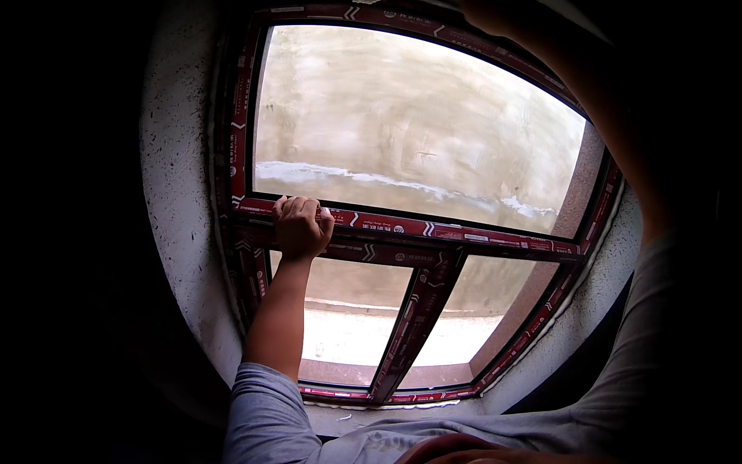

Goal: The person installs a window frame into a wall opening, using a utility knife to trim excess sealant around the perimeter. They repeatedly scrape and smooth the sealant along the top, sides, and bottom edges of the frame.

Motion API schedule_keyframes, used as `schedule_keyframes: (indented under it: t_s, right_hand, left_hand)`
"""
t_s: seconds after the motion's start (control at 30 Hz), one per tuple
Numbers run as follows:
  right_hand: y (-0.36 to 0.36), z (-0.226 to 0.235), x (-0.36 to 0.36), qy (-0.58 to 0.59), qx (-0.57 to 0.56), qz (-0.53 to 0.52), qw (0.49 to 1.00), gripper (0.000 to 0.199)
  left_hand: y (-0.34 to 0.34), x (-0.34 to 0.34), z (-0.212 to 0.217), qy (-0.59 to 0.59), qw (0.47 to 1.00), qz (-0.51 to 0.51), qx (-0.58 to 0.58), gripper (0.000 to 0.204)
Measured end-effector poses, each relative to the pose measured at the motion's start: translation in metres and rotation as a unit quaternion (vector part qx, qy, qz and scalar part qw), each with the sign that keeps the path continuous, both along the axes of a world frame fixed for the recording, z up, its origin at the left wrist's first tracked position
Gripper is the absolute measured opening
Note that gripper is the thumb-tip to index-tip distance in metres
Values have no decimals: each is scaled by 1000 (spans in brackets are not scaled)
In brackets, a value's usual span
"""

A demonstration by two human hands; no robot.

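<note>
So the window frame [452, 305] sits dead ahead, set in a pale wall opening, one big pane [417, 108] up top and two smaller ones below. The left hand [304, 224] is on the left part of the crossbar [464, 234], fingers pressed together and curled over it, probably because that ledge is the handiest thing to grab for a steady hold. The right arm [599, 116] arcs way up, its hand [487, 15] near the top edge of the frame; too dark and cut off, can't tell what those fingers are doing. Reddish printed film covers the frame, likely to keep scratches off. Further out, there's speckled wall [174, 155] on the left and a small white scrap [344, 417] on the sill [328, 424].
</note>
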State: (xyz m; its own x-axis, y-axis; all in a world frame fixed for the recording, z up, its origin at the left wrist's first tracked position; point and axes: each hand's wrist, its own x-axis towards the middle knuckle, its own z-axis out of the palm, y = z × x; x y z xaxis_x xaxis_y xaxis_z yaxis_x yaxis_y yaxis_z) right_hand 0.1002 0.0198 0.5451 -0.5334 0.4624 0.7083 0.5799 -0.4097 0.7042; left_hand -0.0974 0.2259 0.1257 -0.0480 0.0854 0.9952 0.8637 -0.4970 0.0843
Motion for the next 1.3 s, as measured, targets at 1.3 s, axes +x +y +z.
schedule_keyframes:
  t_s: [1.3]
  right_hand:
    - [-57,8,537,14,113,-140,984,75]
  left_hand:
    - [0,7,2,85,993,32,-68,30]
